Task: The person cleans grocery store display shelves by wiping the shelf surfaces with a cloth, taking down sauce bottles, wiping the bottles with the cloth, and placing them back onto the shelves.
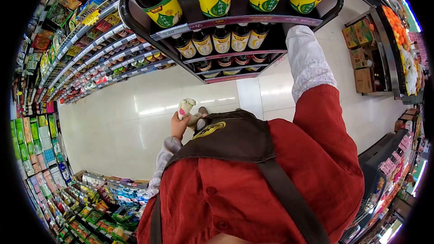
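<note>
My left hand [179, 126] is closed around a pale cloth [186, 107] with a pink spot, low in front of my body. Toward the shelf unit [253, 20] my right arm reaches out in a white sleeve cover [309, 61]; the hand at its end is hidden behind the shelf edge. Large dark bottles with yellow and green labels [214, 1] stand on the top shelf. Below them is a row of smaller dark bottles with pale labels [221, 40], and more bottles stand lower down.
Long shelves of packaged goods [106, 40] run along the left. At the lower left are racks of bagged items [95, 203]. A produce stand [400, 40] with cardboard boxes [363, 80] beside it is on the right. Pale tiled floor [104, 126] lies between.
</note>
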The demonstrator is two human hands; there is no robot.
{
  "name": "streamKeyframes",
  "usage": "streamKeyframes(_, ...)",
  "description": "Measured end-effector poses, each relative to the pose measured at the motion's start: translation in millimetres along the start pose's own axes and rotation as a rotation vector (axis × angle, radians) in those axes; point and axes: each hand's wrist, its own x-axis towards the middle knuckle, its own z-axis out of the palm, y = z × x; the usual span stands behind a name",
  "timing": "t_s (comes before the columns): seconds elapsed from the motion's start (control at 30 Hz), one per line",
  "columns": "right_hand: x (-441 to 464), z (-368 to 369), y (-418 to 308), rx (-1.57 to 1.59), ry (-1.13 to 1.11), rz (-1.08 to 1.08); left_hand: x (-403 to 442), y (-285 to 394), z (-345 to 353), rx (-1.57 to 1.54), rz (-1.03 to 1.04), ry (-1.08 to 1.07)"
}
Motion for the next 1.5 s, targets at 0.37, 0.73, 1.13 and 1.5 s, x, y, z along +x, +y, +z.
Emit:
streamKeyframes(0.37,-43,-53,-10,-0.003,-0.013,-0.025,20,19,23,0.068,0.034,-0.089)
streamKeyframes(0.73,-66,-75,-8,0.742,0.146,0.156,19,29,40,0.061,0.014,-0.149)
streamKeyframes(1.13,-89,-124,-16,0.880,-0.132,0.365,12,36,59,0.042,0.040,-0.172)
streamKeyframes(1.5,-236,-107,-68,1.375,-0.642,0.296,-11,132,104,-0.109,-0.008,-0.357)
